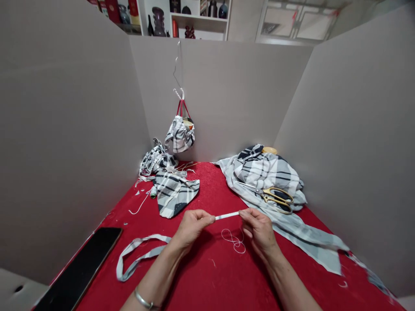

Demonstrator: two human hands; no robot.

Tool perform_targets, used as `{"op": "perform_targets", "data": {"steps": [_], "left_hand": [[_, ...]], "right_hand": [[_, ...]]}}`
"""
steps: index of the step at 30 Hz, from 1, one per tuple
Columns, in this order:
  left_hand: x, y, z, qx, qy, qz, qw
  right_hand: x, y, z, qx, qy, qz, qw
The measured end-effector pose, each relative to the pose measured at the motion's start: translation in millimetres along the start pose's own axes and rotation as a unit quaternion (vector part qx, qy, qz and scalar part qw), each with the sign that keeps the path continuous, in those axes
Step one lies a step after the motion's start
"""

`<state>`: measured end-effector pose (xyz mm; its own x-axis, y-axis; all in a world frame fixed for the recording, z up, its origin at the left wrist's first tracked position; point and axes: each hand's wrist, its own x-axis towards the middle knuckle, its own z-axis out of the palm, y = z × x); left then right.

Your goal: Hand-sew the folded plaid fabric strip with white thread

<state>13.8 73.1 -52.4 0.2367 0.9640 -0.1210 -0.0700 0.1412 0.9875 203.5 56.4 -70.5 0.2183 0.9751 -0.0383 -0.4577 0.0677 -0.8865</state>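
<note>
A metal bangle (142,299) sat nearest the camera on the left wrist (162,276), while the left hand (193,226) and right hand (258,231) pinched opposite ends of a narrow white fabric strip (227,215), its long axis running side to side at lower centre.

A narrow white cloth strip (227,215), matt and soft-looking, lies above fine white thread (234,240). Scissors (275,198) show polished steel blades and glossy gold-toned handles against matt woven plaid cloth (266,172). The tabletop (207,280) wears a rough, fuzzy red covering, felt-like in texture. Walls (227,95) of smooth matt grey card surround it. A black glossy slab (78,270), a shiny metal bangle (142,299) and thin bright wire (177,65) complete the scene.
</note>
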Motion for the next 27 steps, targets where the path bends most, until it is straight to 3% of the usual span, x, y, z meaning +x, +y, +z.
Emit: {"op": "perform_targets", "data": {"steps": [16, 27], "left_hand": [[5, -10, -6.0, -0.032, -0.026, -0.025, 0.999], [2, -1, -7.6, -0.051, -0.039, -0.020, 0.998]], "right_hand": [[-3, -1, 0, -0.025, -0.008, -0.009, 1.000], [-9, -2, 1, -0.038, -0.020, -0.008, 0.999]]}}
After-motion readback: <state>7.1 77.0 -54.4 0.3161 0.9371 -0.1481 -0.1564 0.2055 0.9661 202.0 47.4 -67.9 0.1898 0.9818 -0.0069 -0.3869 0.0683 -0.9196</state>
